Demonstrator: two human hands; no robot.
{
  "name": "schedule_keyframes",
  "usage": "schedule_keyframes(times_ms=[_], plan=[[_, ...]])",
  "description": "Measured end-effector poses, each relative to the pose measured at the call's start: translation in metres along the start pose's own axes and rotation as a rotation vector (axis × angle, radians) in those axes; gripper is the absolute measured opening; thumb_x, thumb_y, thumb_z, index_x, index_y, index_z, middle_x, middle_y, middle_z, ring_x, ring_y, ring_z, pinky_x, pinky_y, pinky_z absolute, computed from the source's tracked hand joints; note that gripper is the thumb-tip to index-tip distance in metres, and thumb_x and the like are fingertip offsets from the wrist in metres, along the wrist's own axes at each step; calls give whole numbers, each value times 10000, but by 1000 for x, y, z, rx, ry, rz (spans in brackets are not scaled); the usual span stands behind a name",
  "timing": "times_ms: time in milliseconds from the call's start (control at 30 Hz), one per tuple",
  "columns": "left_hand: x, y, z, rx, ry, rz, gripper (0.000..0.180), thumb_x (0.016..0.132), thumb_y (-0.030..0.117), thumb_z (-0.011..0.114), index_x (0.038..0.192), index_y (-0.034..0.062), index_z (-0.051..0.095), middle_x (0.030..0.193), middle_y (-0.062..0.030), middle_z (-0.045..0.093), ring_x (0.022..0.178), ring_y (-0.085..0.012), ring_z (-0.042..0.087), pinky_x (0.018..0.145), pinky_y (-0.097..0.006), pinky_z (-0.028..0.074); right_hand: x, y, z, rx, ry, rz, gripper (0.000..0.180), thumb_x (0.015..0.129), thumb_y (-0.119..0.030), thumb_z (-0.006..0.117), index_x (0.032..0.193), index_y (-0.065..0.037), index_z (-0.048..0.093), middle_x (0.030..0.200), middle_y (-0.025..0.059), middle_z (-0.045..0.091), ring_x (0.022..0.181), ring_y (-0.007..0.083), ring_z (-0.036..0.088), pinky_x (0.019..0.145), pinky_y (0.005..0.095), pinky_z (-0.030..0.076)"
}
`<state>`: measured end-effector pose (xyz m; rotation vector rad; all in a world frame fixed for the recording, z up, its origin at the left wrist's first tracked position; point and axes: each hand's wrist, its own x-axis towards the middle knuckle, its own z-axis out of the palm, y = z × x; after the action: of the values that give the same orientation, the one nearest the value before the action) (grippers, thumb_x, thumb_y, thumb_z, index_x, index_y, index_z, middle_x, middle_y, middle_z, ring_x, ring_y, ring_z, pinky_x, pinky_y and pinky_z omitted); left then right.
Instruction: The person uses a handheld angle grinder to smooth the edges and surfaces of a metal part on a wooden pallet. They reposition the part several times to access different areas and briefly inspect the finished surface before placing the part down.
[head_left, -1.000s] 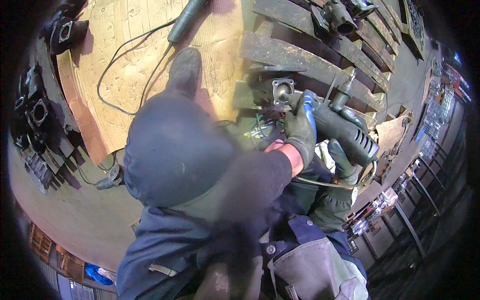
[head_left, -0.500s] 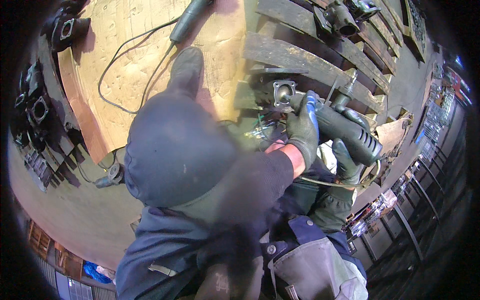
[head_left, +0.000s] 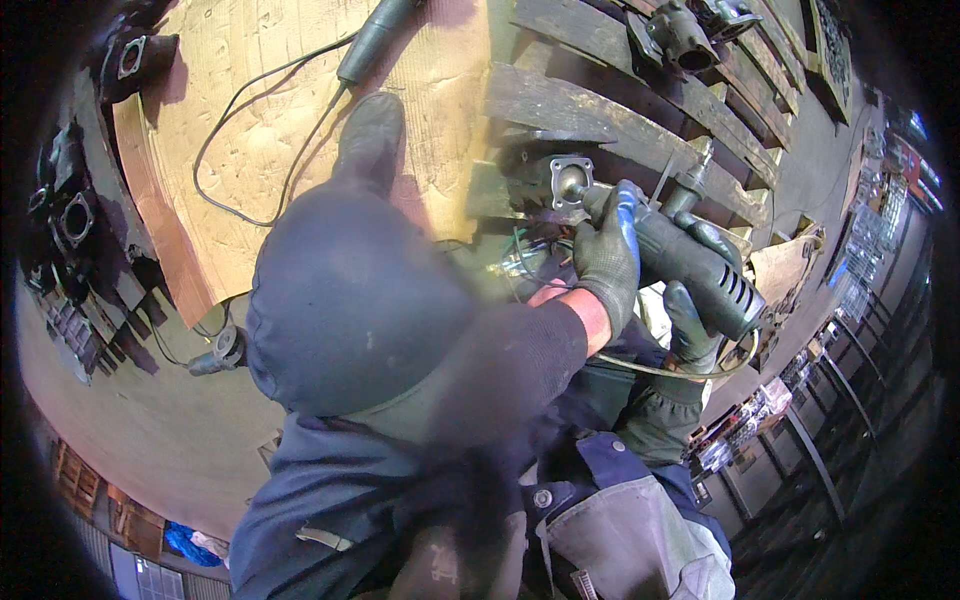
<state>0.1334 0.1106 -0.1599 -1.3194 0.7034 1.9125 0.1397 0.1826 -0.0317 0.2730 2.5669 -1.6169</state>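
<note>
Both my hands, in dark work gloves, hold a black corded power grinder (head_left: 700, 268) slantwise over the right side. My left hand (head_left: 608, 250) is closed around its narrower front part, with blue showing on the glove. My right hand (head_left: 693, 325) grips the vented rear body from below, its fingers reaching over the far side. The nose points at a square metal flange (head_left: 572, 182) with a round bore and corner holes, on a cast part by the pallet. Whether the tip touches it, I cannot tell. A pale cord (head_left: 690, 374) loops from the grinder's tail.
A wooden slat pallet (head_left: 580, 105) carries cast metal parts (head_left: 683, 38). On the cardboard sheet (head_left: 270, 90) lies another corded tool (head_left: 375, 42). An angle grinder (head_left: 222, 354) rests on the floor at left. Dark flanged castings (head_left: 76, 218) stand at far left. My knee (head_left: 350, 290) fills the middle.
The flange and the grinder's nose have shifted very slightly to the right. Both hands keep the same grip.
</note>
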Motion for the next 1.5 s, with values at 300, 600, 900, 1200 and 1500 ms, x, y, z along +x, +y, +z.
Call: schedule_keyframes(times_ms=[300,600,900,1200,1500], plan=[[-36,25,2,-20,-121,41,1028,914,657,704,1543,-100,409,1450,-332,575,1339,-402,594,1142,-426,437,-6,-4,-7,5,25,-11,638,877,-169,811,1444,-11,565,1360,157,651,1249,273,627,1083,411,487],[-16,10,-4,-65,-115,-18,1050,914,657,701,1528,-139,398,1500,-342,527,1398,-403,543,1174,-414,402,-8,-4,-2,-12,22,7,630,877,-181,808,1438,-16,575,1328,162,670,1219,268,648,1059,405,504],[-26,15,-2,-43,-67,-1,1029,891,644,741,1511,-119,433,1474,-293,559,1353,-343,578,1143,-396,434,-6,-4,-5,1,27,-16,622,876,-193,805,1433,-22,585,1296,168,690,1189,263,670,1034,398,521],[-43,31,-7,-151,-318,-73,734,937,445,788,1454,0,516,1360,-150,616,1218,-230,613,1067,-378,481,-16,-3,-12,-14,26,-37,614,876,-205,801,1427,-27,595,1264,174,709,1159,257,691,1010,392,538],[-48,47,-17,-172,-581,-128,383,1004,394,698,1267,127,622,1180,-67,630,1075,-211,631,953,-419,527,-36,-14,-13,-263,-72,-57,607,876,-217,798,1421,-33,604,1231,180,728,1128,252,713,985,385,555]])
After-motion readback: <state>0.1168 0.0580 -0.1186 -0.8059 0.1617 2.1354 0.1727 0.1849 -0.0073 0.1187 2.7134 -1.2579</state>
